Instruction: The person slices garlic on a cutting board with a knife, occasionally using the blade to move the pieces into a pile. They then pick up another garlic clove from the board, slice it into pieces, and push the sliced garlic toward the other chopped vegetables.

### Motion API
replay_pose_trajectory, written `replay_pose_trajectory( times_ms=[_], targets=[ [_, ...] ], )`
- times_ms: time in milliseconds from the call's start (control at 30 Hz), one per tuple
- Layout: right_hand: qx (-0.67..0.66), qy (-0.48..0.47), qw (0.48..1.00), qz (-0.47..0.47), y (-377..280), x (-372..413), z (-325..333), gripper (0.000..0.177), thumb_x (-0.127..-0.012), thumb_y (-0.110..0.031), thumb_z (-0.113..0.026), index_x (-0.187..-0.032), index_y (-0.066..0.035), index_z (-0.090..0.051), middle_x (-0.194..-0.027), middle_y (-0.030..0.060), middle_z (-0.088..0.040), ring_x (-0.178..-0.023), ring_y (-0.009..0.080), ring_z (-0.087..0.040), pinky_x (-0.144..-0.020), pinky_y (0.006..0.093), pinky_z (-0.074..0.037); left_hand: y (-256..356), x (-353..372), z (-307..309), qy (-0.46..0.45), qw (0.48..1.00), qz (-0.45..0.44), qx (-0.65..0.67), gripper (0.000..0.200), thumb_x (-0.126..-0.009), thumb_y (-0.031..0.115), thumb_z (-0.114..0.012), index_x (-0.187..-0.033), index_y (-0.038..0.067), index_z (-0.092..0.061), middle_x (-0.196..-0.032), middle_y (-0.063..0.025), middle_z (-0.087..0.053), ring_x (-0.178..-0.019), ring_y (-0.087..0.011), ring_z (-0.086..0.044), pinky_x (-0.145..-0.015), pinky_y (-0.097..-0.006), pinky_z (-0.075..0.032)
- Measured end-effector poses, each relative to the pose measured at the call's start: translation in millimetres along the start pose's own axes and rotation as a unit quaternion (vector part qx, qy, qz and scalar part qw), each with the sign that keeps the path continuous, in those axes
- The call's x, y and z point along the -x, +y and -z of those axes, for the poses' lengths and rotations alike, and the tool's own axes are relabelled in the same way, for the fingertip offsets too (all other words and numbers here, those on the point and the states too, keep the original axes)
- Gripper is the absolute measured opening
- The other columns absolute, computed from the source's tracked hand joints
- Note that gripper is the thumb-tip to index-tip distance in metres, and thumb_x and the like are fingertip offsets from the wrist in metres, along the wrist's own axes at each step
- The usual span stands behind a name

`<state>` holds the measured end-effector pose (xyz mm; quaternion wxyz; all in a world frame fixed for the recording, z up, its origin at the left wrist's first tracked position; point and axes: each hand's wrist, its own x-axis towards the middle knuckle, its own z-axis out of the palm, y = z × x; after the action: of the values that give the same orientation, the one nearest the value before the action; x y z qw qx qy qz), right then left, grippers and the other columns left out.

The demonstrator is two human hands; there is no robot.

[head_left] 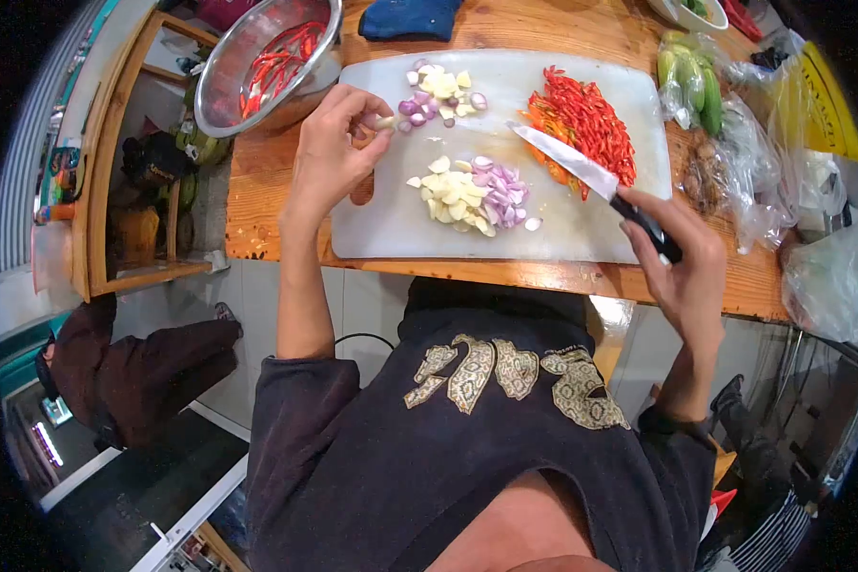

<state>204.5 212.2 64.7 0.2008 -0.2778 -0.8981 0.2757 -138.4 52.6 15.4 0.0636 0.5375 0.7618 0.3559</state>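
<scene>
My right hand [679,250] grips the black handle of a knife [572,160], its blade lying slantwise over the cutting board [562,229] beside chopped red chillies [596,124]. Above the board's left side, my left hand [338,138] pinches a small pale piece [383,123] that looks like a garlic clove. Close to those fingers sit whole peeled garlic cloves and small shallots [439,95]. Nearer to me, sliced garlic [453,195] and sliced purple shallots [501,194] form a pile. Orange chilli pieces [553,143] lie along the blade.
A metal bowl [214,95] with whole red chillies [281,62] stands at the table's left edge. A blue cloth [410,17] lies behind the board. On the right are bagged green vegetables [691,81] and plastic bags [753,162]. Another person [143,372] is at lower left.
</scene>
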Motion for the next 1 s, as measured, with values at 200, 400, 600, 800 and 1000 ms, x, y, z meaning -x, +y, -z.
replay_pose_trajectory(
  times_ms=[200, 400, 600, 800, 1000],
  targets=[
    [0.173, -0.059, 0.982, 0.049, -4.0, -53.4, 5.1, 0.025, -0.089, -0.020, -0.075, -0.113, -0.016, -0.076, -0.084, 0.0092, -0.069, -0.071, 0.0281, -0.068, -0.063, 0.0390, -0.052, -2.4, 1.3, -12.9, 0.001, 0.999, 0.042, 0.011, 0.022, -0.077, 0.007, -0.082, -0.094, 0.001, -0.068, -0.085, -0.0057, -0.064, -0.069, -0.0118, -0.061, -0.064, -0.0271, -0.052],
    [0.198, -0.056, 0.975, 0.089, -23.0, -69.4, -6.6, 0.025, -0.087, -0.018, -0.075, -0.112, -0.017, -0.076, -0.086, 0.0093, -0.069, -0.074, 0.0299, -0.070, -0.065, 0.0407, -0.054, -4.6, -5.2, -23.8, 0.028, 0.999, 0.017, -0.008, 0.030, -0.074, 0.013, -0.087, -0.093, 0.001, -0.068, -0.087, -0.0088, -0.067, -0.072, -0.0180, -0.065, -0.066, -0.0316, -0.054],
    [0.228, -0.046, 0.964, 0.128, -40.4, -85.8, -12.9, 0.025, -0.087, -0.018, -0.074, -0.112, -0.017, -0.076, -0.088, 0.0098, -0.070, -0.076, 0.0307, -0.070, -0.066, 0.0413, -0.055, -11.7, -19.1, -30.4, 0.025, 0.999, 0.013, 0.025, 0.031, -0.074, 0.016, -0.088, -0.092, 0.001, -0.068, -0.090, -0.0112, -0.071, -0.079, -0.0225, -0.069, -0.072, -0.0343, -0.055],
    [0.154, -0.056, 0.983, 0.080, -35.8, -82.1, 4.1, 0.027, -0.090, -0.019, -0.072, -0.116, -0.014, -0.075, -0.086, 0.0124, -0.071, -0.071, 0.0293, -0.068, -0.062, 0.0395, -0.052, -4.5, -20.2, -22.0, -0.012, 0.996, 0.065, 0.062, 0.029, -0.078, 0.017, -0.087, -0.095, 0.001, -0.070, -0.085, -0.0062, -0.071, -0.076, -0.0151, -0.066, -0.073, -0.0308, -0.054],
    [-0.077, -0.124, 0.986, -0.075, -8.3, -54.5, 7.9, 0.030, -0.102, -0.017, -0.062, -0.129, -0.008, -0.070, -0.070, 0.0006, -0.057, -0.063, 0.0101, -0.051, -0.058, 0.0272, -0.041, 5.8, 6.5, -11.1, 0.054, 0.986, 0.121, 0.102, 0.023, -0.086, 0.017, -0.083, -0.102, 0.003, -0.072, -0.087, -0.0002, -0.072, -0.077, -0.0087, -0.064, -0.070, -0.0248, -0.052]
  ],
)
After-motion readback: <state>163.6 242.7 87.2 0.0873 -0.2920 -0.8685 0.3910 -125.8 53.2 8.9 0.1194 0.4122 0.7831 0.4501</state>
